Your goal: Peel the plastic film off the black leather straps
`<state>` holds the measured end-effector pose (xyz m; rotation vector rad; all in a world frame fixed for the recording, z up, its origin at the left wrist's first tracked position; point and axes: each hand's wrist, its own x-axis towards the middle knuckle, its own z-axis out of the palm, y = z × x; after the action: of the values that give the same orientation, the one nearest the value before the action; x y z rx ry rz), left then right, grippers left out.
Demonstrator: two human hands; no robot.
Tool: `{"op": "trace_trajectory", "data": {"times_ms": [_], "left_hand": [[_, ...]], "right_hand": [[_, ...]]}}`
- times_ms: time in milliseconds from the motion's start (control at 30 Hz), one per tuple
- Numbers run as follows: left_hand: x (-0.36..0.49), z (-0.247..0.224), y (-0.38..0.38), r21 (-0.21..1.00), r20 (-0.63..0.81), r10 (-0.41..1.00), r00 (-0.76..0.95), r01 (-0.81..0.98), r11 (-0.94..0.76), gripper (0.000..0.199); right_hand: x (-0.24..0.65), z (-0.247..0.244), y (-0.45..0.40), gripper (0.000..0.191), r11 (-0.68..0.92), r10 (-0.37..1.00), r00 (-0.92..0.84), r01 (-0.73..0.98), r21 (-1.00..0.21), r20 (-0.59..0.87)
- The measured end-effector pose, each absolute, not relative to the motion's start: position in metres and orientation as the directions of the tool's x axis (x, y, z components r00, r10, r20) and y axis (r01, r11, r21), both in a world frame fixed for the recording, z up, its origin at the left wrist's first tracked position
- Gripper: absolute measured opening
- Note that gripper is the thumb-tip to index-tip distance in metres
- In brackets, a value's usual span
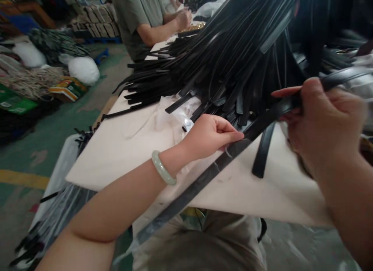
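Black strap [190, 191] runs across both hands, from down by the person's lap up to the right, over the front edge of a pale table [116, 156]. Left hand [208, 137] is curled, fingertips [236, 136] pressed in a tight pinch on the strap about midway along, thumb hidden behind them. Right hand [325, 125] is closed around the strap higher up, a little blurred, with index finger [284, 91] stuck out to the side. Pale green bangle [163, 168] sits on the left wrist. Big bunch of black straps [233, 69] fans out over the table just past the hands, loose ends hanging toward the person. One loose strap [263, 150] drops down between the hands, just beside the held one. Crumpled clear plastic bag [177, 119] lies on the table near the left hand, under some strap ends. Further along the table sits a co-worker in a green shirt [135, 18], whose hand [183, 19] is near a tray of gold bits [192, 28]. Green floor [37, 158] to the left holds white sacks [84, 70] and a cardboard box [68, 88]. Khaki trousers [204, 232] show below the table edge
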<state>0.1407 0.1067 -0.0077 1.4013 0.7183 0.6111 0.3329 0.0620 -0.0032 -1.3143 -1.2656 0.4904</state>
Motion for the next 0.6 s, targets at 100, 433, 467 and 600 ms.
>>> {"op": "trace_trajectory", "data": {"times_ms": [100,433,467,600], "left_hand": [[0.140,-0.009,0.106,0.996,-0.067,0.766,0.640,0.003,0.085,0.016],[0.139,-0.001,0.108,0.985,-0.170,0.780,0.602,0.074,0.158,0.017],[0.139,0.000,0.108,0.984,-0.179,0.792,0.583,0.109,0.142,0.017],[0.140,-0.002,0.112,0.977,-0.181,0.802,0.570,0.197,0.080,0.020]], "right_hand": [[0.330,0.004,0.058,0.019,0.231,0.765,0.483,0.411,-0.882,0.426],[0.326,-0.005,0.069,0.021,0.278,0.931,0.258,-0.040,-0.960,0.259],[0.327,-0.004,0.071,0.020,0.299,0.913,0.317,-0.097,-0.949,0.255],[0.316,-0.011,0.072,0.029,0.152,0.987,0.068,-0.072,-0.986,0.147]]}}
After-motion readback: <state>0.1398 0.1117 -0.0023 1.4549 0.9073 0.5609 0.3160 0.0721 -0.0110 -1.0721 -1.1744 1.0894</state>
